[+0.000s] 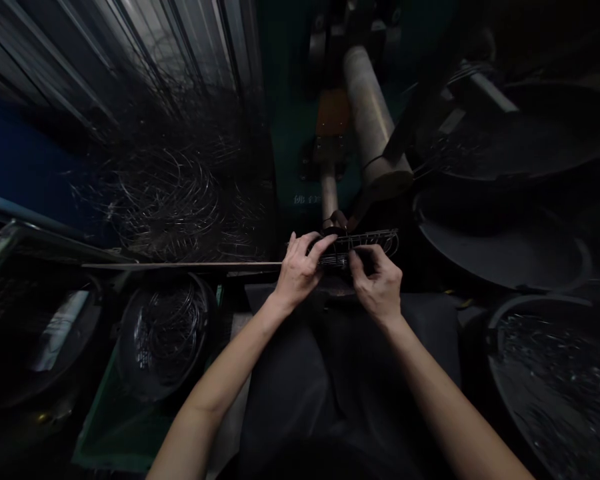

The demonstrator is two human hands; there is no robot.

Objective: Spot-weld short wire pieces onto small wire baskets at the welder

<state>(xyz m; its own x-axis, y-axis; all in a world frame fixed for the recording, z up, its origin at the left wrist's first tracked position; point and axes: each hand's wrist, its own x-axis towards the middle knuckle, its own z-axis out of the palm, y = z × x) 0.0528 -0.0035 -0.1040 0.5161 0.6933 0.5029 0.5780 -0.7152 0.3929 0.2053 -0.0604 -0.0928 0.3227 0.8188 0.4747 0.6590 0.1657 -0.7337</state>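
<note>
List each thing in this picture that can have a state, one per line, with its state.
Left hand: fingers gripping the wire frame.
Right hand: fingers pinching the wire frame.
Wire frame: held level between both hands.
Left bin: holds wire rings.
Right tub: filled with small shiny pieces.

Silvery wire frame (360, 245) with ribbed pattern, pale beige cylinder (373, 117), orange-brown block (333, 112), green crate (111, 437), black cloth (340, 373), blue wall (15, 160), grey striped metal panels (145, 40)

Both hands on a wire frame

Left hand (300, 270) and right hand (377, 283) pinch the wire frame (363, 243) beneath a metal cylinder (373, 120).
</note>
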